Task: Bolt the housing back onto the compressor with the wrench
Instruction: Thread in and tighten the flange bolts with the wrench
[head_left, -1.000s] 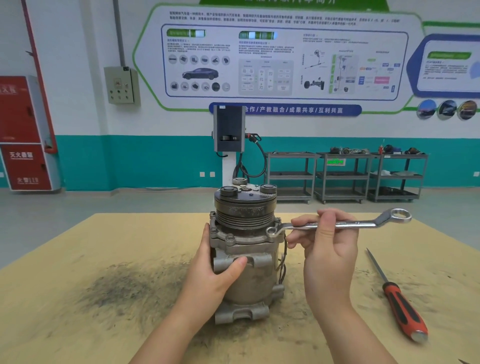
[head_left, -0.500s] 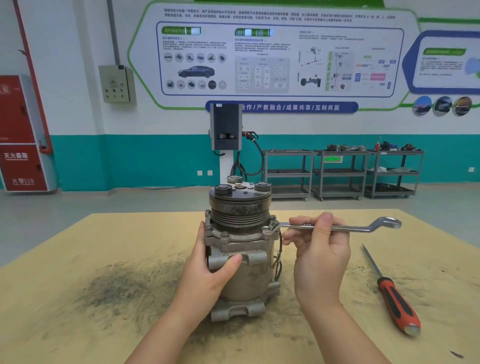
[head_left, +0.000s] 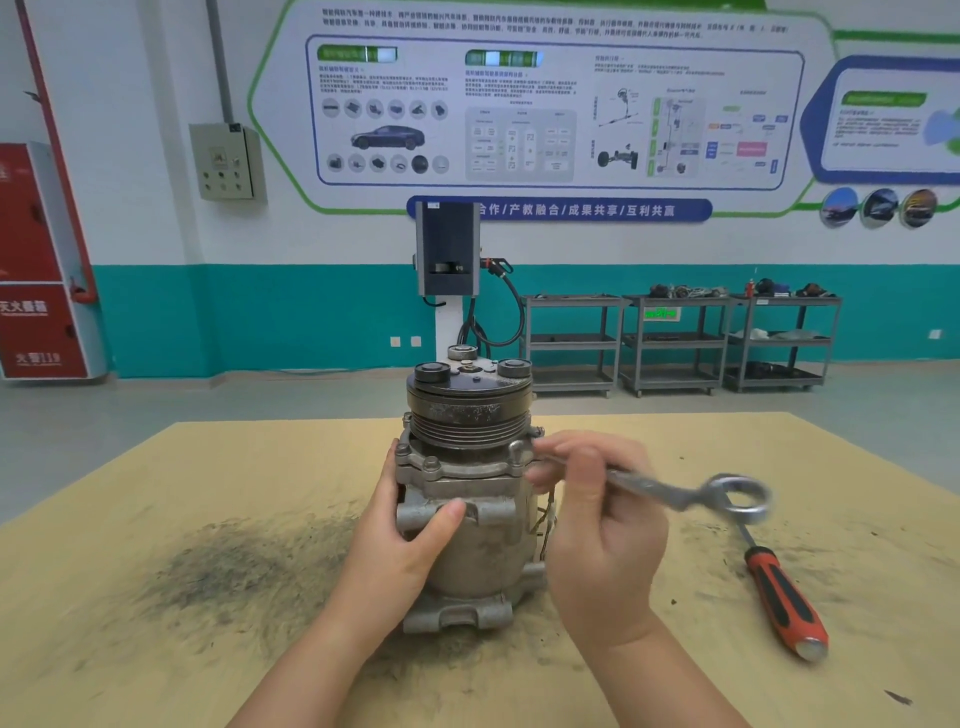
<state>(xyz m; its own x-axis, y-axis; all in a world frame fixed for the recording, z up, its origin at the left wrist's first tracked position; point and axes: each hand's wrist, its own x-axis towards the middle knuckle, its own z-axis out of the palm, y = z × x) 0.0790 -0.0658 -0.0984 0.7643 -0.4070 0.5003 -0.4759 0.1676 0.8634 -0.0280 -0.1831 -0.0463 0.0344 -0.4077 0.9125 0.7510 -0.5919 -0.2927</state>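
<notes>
Both our hands work mid-frame: our left hand (head_left: 402, 540) wraps fingers round the compressor (head_left: 470, 493). Our right hand (head_left: 597, 525) curls fingers round the wrench (head_left: 675, 491) (blurred), its ring end on a housing (head_left: 457, 470) bolt.

Bright, even overhead indoor light, no hard glare. Soft faint shadows under the compressor (head_left: 467, 499) and forearms at 6 o'clock. Motion blur smears the wrench (head_left: 691, 493) and the right hand (head_left: 602, 525) at 3 o'clock; left hand (head_left: 405, 540) sharp. Wide-angle bending curves the wall poster (head_left: 550, 114) and the red cabinet (head_left: 41, 260) at 9 o'clock. Poster text soft, unreadable. Small highlight on the screwdriver (head_left: 784, 603) tip.
</notes>
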